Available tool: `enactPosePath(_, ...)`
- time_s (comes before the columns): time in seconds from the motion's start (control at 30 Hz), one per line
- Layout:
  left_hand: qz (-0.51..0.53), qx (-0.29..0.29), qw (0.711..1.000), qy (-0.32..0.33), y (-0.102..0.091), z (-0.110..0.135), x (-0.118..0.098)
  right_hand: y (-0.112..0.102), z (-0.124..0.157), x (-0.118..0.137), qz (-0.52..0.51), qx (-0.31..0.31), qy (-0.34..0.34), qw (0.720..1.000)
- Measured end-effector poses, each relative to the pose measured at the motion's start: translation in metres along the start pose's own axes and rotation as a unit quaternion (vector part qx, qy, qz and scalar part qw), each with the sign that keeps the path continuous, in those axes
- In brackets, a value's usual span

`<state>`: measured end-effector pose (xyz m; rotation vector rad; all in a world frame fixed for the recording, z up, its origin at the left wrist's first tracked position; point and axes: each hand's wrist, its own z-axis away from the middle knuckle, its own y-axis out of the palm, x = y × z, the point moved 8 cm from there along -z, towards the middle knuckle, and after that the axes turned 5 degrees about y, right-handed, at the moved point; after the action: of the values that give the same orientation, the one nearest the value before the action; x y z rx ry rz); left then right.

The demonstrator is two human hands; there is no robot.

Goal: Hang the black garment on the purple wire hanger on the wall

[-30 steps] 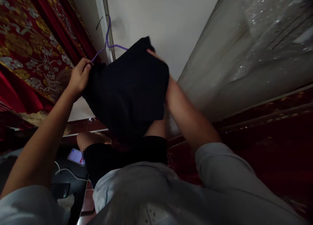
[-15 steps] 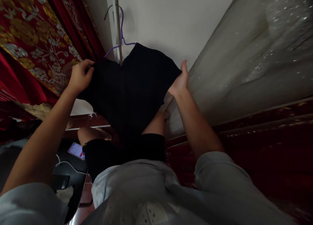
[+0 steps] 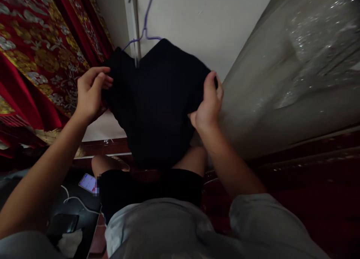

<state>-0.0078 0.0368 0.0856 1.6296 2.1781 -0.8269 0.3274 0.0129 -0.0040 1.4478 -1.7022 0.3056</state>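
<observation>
The shirt hangs in front of me on a purple hanger, above my knees and before the pale wall and a narrow pole. Its cloth is plain and very dark, close to black, with a faint navy cast in the middle, and I make out no print or buttons on it. The neck opening dips to a deep notch between two raised points, the one toward my right standing a little higher; the arms of the hanger run to those points, and the pole shows through the gap. From the higher point the shoulder slopes down in a long, smooth line to my right hand, which grips the side edge, thumb in front and fingers wrapped behind. My left hand is at the opposite edge, half curled, thumb slightly apart from the fingers; whether it pinches the cloth I cannot tell. Below my hands the shirt narrows and falls in soft, uneven edges, its lowest part so dark that folds are hard to read. A red curtain with gold and silver flowers hangs just beside my left hand.
</observation>
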Motion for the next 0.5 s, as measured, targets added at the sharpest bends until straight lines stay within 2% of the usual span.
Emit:
enactPosePath(0.03,0.048,0.016,0.997,-0.051,0.003,-0.002,0.002,0.014,0.021,0.019,0.035,0.061,-0.026,0.997)
enactPosePath(0.07,0.090,0.032,0.989,-0.110,0.007,-0.001,0.007,0.035,0.046,0.036,0.076,0.172,-0.044,0.981)
enactPosePath(0.1,0.125,0.050,0.976,-0.171,0.011,0.003,0.012,0.057,0.076,0.052,0.109,0.301,-0.059,0.945)
enactPosePath(0.13,0.149,0.074,0.959,-0.228,0.015,0.010,0.017,0.076,0.108,0.061,0.141,0.444,-0.055,0.883)
enactPosePath(0.17,0.163,0.103,0.942,-0.275,0.019,0.020,0.022,0.088,0.139,0.068,0.155,0.565,-0.049,0.809)
enactPosePath(0.2,0.168,0.135,0.927,-0.305,0.021,0.031,0.026,0.093,0.163,0.072,0.157,0.657,-0.039,0.737)
enactPosePath(0.23,0.167,0.167,0.917,-0.322,0.021,0.044,0.029,0.094,0.177,0.074,0.150,0.716,-0.028,0.681)
enactPosePath(0.27,0.159,0.192,0.911,-0.328,0.018,0.056,0.031,0.093,0.180,0.073,0.138,0.742,-0.022,0.656)
enactPosePath(0.3,0.143,0.216,0.908,-0.330,0.013,0.069,0.034,0.093,0.172,0.069,0.128,0.737,-0.022,0.663)
enactPosePath(0.33,0.118,0.241,0.905,-0.331,0.006,0.080,0.036,0.093,0.156,0.061,0.126,0.707,-0.027,0.695)
enactPosePath(0.37,0.088,0.263,0.902,-0.331,-0.003,0.090,0.038,0.091,0.134,0.049,0.133,0.655,-0.035,0.743)
enactPosePath(0.43,0.027,0.285,0.901,-0.326,-0.023,0.099,0.038,0.082,0.089,0.021,0.164,0.519,-0.046,0.838)
enactPosePath(0.47,0.006,0.279,0.907,-0.316,-0.033,0.098,0.035,0.077,0.073,0.005,0.176,0.468,-0.039,0.865)
enactPosePath(0.5,-0.007,0.263,0.918,-0.297,-0.041,0.093,0.031,0.073,0.064,-0.011,0.177,0.444,-0.015,0.878)
